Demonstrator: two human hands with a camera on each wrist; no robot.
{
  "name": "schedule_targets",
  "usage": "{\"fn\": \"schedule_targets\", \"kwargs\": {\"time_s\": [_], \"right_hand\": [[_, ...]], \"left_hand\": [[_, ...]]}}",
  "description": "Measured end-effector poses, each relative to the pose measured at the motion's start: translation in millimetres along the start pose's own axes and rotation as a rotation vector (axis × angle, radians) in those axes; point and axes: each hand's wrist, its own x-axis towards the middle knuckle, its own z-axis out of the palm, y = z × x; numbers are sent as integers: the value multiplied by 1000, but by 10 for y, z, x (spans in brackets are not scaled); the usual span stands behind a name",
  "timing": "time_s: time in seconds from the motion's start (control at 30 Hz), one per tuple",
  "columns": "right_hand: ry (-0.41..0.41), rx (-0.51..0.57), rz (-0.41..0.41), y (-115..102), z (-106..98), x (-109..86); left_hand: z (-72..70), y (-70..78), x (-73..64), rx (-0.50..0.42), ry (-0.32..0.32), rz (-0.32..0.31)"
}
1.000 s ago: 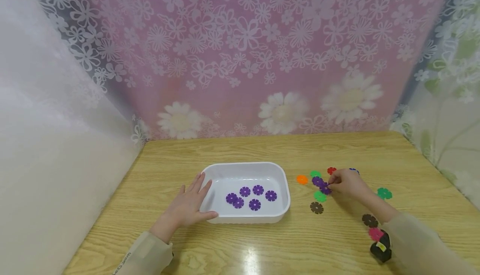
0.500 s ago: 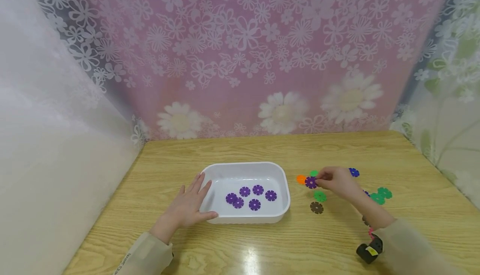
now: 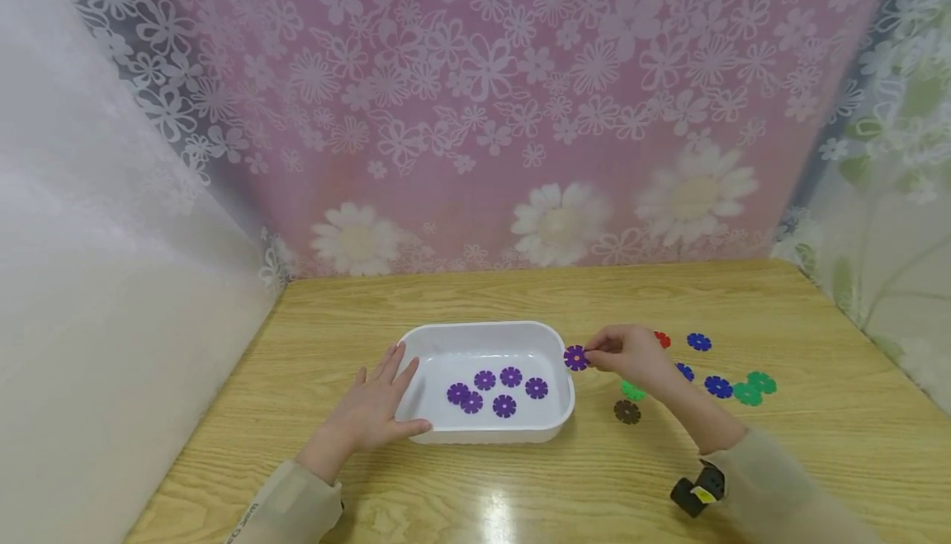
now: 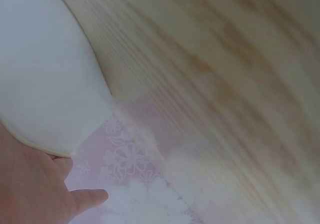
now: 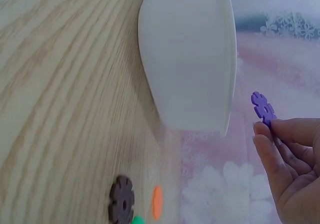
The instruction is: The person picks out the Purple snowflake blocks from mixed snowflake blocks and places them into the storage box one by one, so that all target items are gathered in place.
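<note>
A white plastic tray [image 3: 483, 435] stands mid-table with several purple snowflake discs [image 3: 504, 406] lying on its floor. My left hand [image 3: 371, 412] rests on the tray's left end, fingers spread and straight. Thumb and fingers of my right hand [image 3: 631, 360] pinch another purple snowflake disc [image 3: 575, 357] by its edge, level with the tray's right rim. In the right wrist view that pinched disc [image 5: 263, 106] is seen almost edge-on, raised off the table beyond the tray wall [image 5: 190, 58]. The left wrist view catches only part of the left hand [image 4: 37, 184] against the tray.
Right of the tray lie loose discs: brown [image 3: 627, 412], light green [image 3: 634, 390], red [image 3: 663, 339], several blue [image 3: 718, 387] and dark green [image 3: 761, 382]. An orange disc [image 5: 157, 202] shows in the right wrist view. A black wrist camera [image 3: 698, 490] hangs at the right cuff. Floral cloth walls enclose the table.
My right hand has lifted the purple disc from the pile and carried it left to the tray's right rim. The left hand has stayed in place.
</note>
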Motion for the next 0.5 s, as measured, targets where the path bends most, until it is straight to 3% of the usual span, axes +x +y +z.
{"fn": "schedule_targets", "kwargs": {"time_s": [0.5], "right_hand": [[-64,66,-80,-184,275,46]], "left_hand": [[11,-8,-1,-3,-12,0]]}}
